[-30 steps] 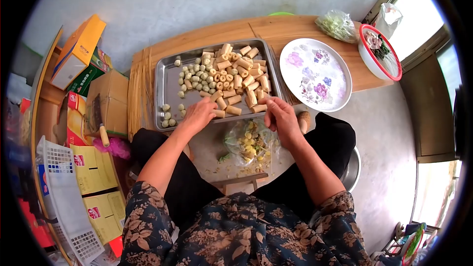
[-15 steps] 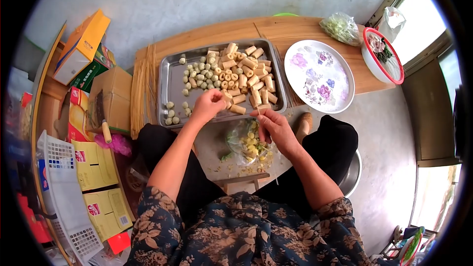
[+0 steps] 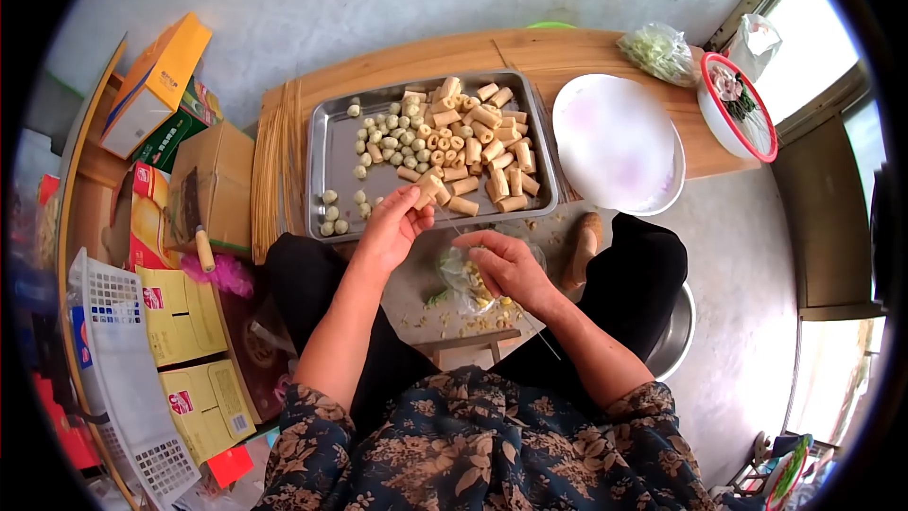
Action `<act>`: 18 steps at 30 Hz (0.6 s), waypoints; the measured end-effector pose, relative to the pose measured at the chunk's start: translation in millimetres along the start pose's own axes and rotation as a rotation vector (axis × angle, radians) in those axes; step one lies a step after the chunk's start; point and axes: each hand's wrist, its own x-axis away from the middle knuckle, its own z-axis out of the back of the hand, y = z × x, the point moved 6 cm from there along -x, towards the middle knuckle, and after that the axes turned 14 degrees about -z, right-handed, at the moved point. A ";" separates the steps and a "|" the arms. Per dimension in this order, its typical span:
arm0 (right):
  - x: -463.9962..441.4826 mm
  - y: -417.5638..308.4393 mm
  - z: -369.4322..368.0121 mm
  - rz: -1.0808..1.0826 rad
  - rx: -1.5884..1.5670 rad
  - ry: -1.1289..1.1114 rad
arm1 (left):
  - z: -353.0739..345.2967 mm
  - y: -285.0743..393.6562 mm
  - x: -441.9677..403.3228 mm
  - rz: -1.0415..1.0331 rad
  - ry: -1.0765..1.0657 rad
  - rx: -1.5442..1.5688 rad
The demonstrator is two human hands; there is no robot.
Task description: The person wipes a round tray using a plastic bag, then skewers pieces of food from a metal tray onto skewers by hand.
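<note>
A metal tray (image 3: 331,161) holds pale green balls (image 3: 392,144) on its left side and tan hollow tube pieces (image 3: 487,116) on its right. At the tray's front edge my left hand (image 3: 392,225) is closed on one tan piece (image 3: 430,191). My right hand (image 3: 506,267) pinches a thin stick (image 3: 550,345), whose tip points toward that piece. Many more thin sticks (image 3: 274,175) lie left of the tray. Below my hands is a clear plastic bag (image 3: 465,282) with yellowish bits, partly hidden by my right hand.
A flowered plate (image 3: 615,142) lies right of the tray, washed out by glare. Farther right are bagged greens (image 3: 659,55) and a red-rimmed bowl (image 3: 738,106). Cardboard boxes (image 3: 219,185), a knife (image 3: 202,246) and a white basket (image 3: 132,369) stand at the left. A metal basin (image 3: 673,336) is beside my leg.
My left hand has picked up a tan piece and drawn it back to the tray's front edge. My right hand has taken a thin stick and moved left and down.
</note>
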 end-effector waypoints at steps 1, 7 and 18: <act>-1.8 0.8 -1.4 -0.003 0.003 -0.005 | 0.4 0.9 -0.9 -0.012 0.019 0.004; -6.9 3.0 -5.4 -0.022 -0.012 0.008 | 5.7 -2.9 -4.7 -0.021 0.073 0.030; -7.9 7.1 -0.2 -0.016 -0.054 0.049 | 0.7 -2.4 -7.7 -0.030 0.089 0.012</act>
